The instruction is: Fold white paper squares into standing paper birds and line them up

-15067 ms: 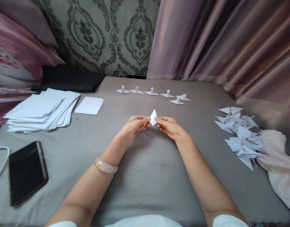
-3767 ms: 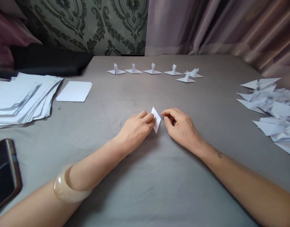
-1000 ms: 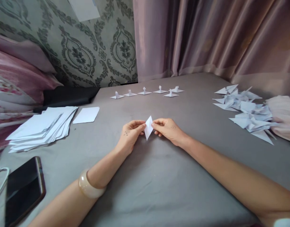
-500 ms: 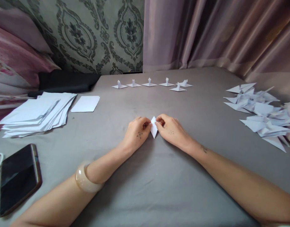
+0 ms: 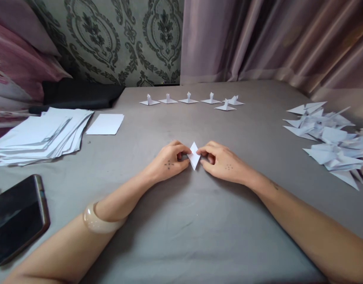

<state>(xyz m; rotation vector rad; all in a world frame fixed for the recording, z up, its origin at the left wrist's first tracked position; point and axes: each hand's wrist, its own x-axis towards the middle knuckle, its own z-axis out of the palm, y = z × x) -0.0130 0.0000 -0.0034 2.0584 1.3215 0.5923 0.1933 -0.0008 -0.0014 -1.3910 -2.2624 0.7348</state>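
A: Where do we find the folded white paper (image 5: 194,157)?

B: We find it centrally, between the left hand (image 5: 172,161) and the right hand (image 5: 222,162): a small diamond, one point directed away from the person and one toward. Whether it rests on the grey cloth (image 5: 193,244) or is slightly raised, we cannot tell.

A: How do we read the hands?

B: In the left we note curled fingers, forefinger and thumb tips at the diamond's left side. In the right we note a similar curl, forefinger at the opposite side, thumb at or just beside it. Whether either pinches the paper, we cannot tell.

A: And the surroundings?

B: Beyond the hands we count six folded paper figures (image 5: 189,98), five roughly in line and one in front near the right end. Far right, we observe a heap of folded paper (image 5: 337,150); at left, square sheets (image 5: 105,124) near a larger paper pile (image 5: 36,132). Nearer lies a phone (image 5: 20,219); a pale bangle (image 5: 101,221) encircles the left forearm.
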